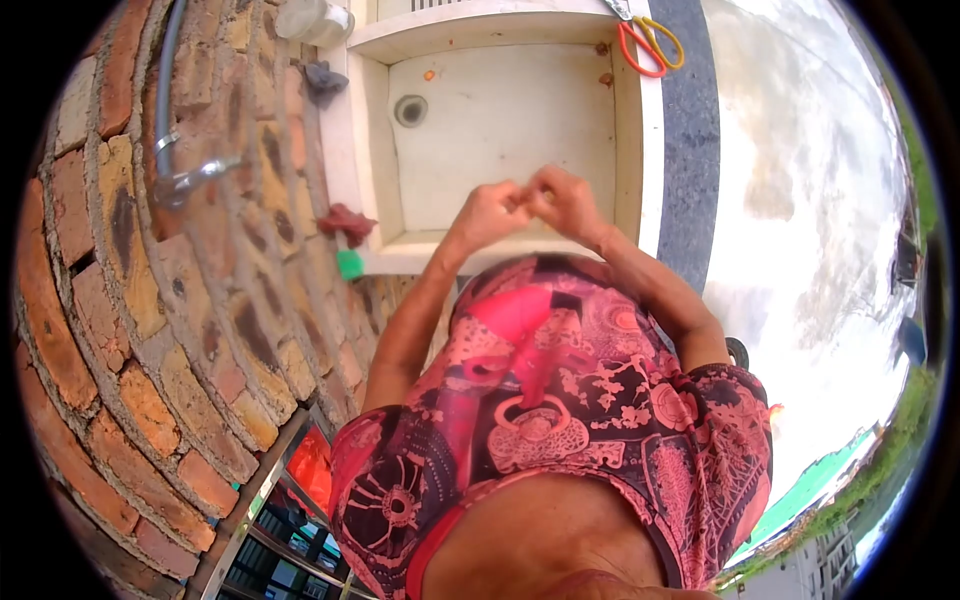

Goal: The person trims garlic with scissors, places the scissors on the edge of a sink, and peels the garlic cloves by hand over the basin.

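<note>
Both of my hands meet over the near part of a white sink basin. My left hand [490, 215] has its fingers curled, with the fingertips against the other hand. Beside it, my right hand [562, 203] is closed in the same way, its fingers bent inward. Anything pinched between them is too small or too hidden to make out. Below the hands lies the basin floor of the sink [500, 110], with a round drain [410, 111] at its left and a small orange scrap [429, 75] near the top.
Scissors [643, 50] with red and yellow handles rest on the sink's right rim. On the left rim are a clear jar [313, 22], a dark cloth [324, 83], a reddish cloth [346, 224] and a green piece [350, 264]. A brick wall with a tap [205, 172] stands at left.
</note>
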Available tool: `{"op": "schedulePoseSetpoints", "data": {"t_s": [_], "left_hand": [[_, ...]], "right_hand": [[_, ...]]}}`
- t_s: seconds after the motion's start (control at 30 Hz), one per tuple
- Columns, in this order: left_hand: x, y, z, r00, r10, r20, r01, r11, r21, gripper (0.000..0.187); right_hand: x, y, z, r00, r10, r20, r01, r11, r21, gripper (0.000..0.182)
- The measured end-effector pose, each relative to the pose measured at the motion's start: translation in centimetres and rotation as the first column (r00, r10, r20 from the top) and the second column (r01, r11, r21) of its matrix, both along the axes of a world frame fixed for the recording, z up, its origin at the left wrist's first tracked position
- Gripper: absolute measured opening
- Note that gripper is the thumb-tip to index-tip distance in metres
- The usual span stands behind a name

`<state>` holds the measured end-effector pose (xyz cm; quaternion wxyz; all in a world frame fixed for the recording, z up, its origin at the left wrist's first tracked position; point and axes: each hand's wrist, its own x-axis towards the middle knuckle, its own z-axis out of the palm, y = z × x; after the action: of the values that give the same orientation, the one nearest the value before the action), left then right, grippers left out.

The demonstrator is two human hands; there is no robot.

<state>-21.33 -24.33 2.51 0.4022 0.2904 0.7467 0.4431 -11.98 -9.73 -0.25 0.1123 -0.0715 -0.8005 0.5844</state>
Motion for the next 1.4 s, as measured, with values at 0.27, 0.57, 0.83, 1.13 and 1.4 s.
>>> {"op": "schedulePoseSetpoints", "data": {"t_s": [0.27,0.57,0.83,1.13,1.4], "left_hand": [[-0.5,-0.8,-0.4,0.573,0.220,0.790,-0.516,0.845,0.139,0.010],[0.5,-0.1,0.2,0.537,0.239,0.809,-0.587,0.795,0.155,0.010],[1.3,0.0,1.3,0.663,0.299,0.686,-0.556,0.811,0.184,0.008],[1.9,-0.2,1.0,0.680,0.332,0.654,-0.561,0.809,0.173,0.009],[2.3,0.0,1.6,0.738,0.380,0.558,-0.534,0.834,0.138,0.011]], "right_hand": [[-0.3,2.0,0.3,0.937,-0.073,0.340,0.249,0.825,-0.507,0.006],[-0.2,0.4,4.7,0.987,-0.016,0.160,0.059,0.962,-0.266,0.011],[-0.2,1.2,4.2,0.941,0.147,0.304,0.027,0.864,-0.503,0.014],[-0.1,1.5,5.1,0.919,0.191,0.346,0.038,0.828,-0.560,0.015],[-0.3,1.7,5.0,0.912,0.227,0.341,0.014,0.816,-0.578,0.015]]}}
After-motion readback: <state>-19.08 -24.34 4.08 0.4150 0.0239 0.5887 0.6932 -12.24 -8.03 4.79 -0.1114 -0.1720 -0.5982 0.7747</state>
